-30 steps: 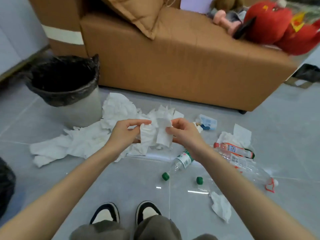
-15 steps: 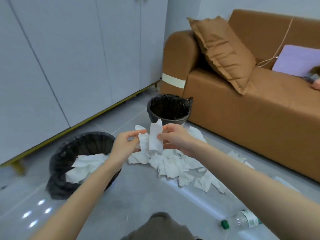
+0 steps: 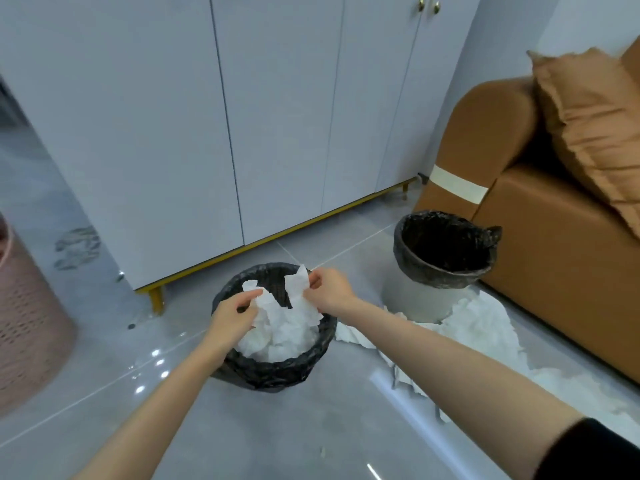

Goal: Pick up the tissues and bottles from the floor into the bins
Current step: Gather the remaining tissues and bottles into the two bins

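Left hand (image 3: 231, 315) and right hand (image 3: 329, 292) each pinching a white tissue (image 3: 298, 289) directly above the black-lined bin (image 3: 277, 370) already holding crumpled tissues, beside the second bin (image 3: 440, 271).

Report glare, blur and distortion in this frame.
Head view: bright glare spots dot the glossy floor left of the near bin; wide-angle distortion bows the cabinet doors; the cushion and pink basket at the edges look blurred; left hand and right hand are fairly sharp.
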